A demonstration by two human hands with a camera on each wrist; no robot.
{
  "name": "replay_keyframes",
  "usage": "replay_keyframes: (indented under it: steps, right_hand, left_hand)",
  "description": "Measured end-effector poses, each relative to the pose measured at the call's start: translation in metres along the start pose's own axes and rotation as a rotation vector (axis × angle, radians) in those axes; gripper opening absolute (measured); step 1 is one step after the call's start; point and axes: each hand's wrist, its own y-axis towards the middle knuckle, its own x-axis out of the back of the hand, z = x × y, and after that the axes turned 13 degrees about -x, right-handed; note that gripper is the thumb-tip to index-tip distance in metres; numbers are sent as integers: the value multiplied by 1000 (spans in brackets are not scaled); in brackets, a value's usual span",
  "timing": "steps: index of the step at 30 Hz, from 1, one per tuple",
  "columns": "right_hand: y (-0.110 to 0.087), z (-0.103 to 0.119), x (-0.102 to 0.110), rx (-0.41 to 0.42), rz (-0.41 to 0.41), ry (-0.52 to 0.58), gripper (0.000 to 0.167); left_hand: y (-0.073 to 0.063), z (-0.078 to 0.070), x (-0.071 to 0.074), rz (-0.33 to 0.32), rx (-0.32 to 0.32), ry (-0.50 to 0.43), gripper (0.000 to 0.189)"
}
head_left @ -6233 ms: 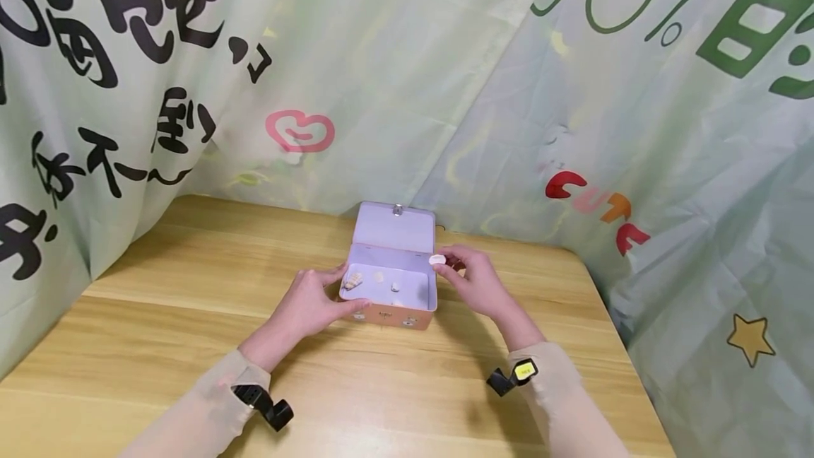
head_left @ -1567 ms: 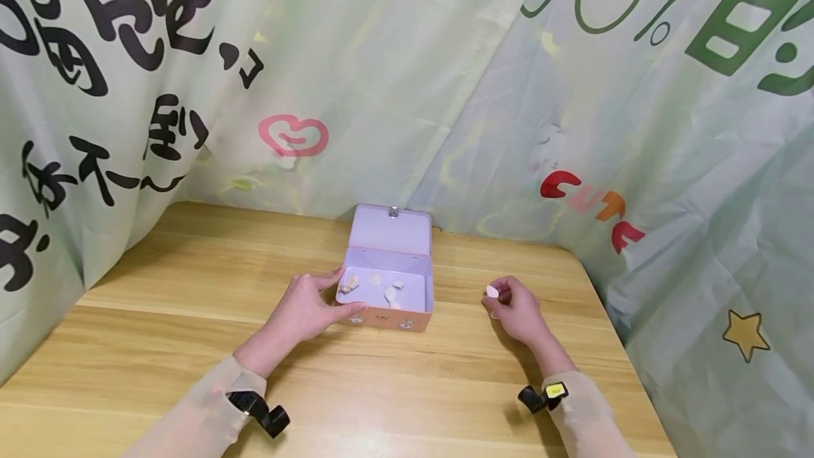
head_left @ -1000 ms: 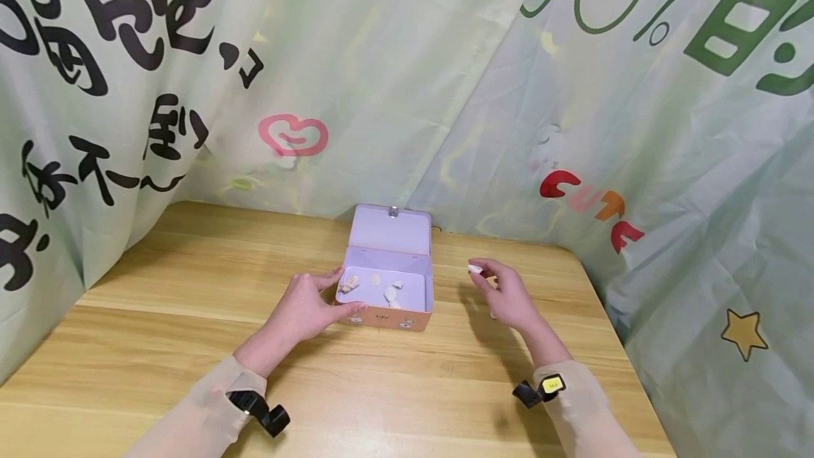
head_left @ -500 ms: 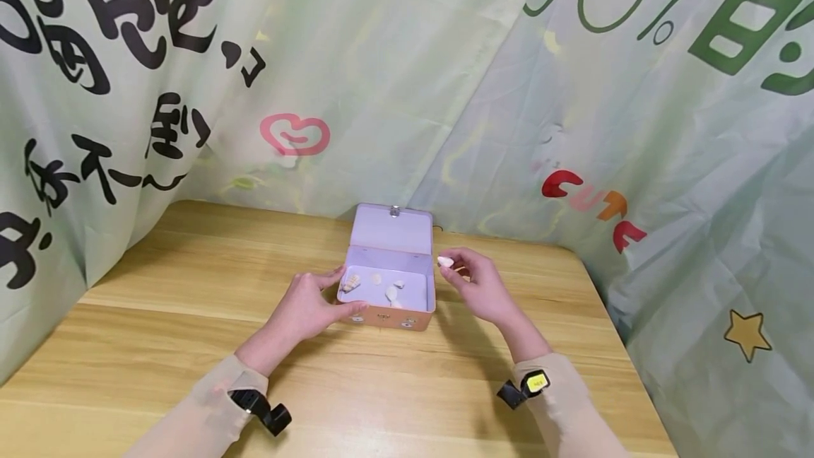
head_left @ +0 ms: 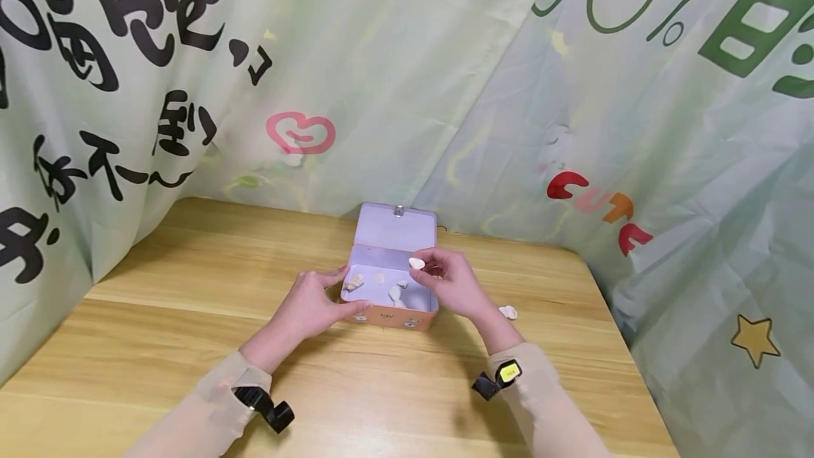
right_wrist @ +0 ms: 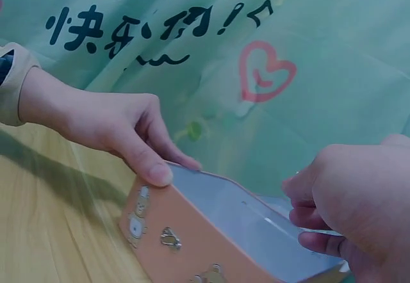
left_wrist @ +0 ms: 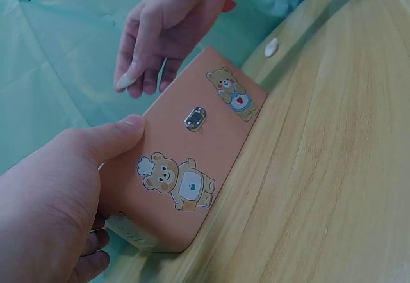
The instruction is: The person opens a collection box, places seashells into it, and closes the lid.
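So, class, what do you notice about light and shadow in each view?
Head view: pale sheen on the table near the bottom edge, soft shadow below the right hand; left wrist: dimmer, curtain tinted teal, bears on the box clear; right wrist: similar teal cast, broad shadow below the left hand.

box [right_wrist: 195, 235] cropped below in right wrist view, green lettering [head_left: 752, 32] cut off in head view
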Motion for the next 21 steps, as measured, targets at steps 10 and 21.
replay_keyframes:
  steps: [10, 21]
  right_hand:
    - [8, -1, -22, 33, 32, -21, 21]
    - [14, -5, -32, 117, 81, -55, 21]
  left_hand:
    - [1, 1, 0, 2, -2, 10, 99]
    - [1, 3, 0, -9, -35, 17, 98]
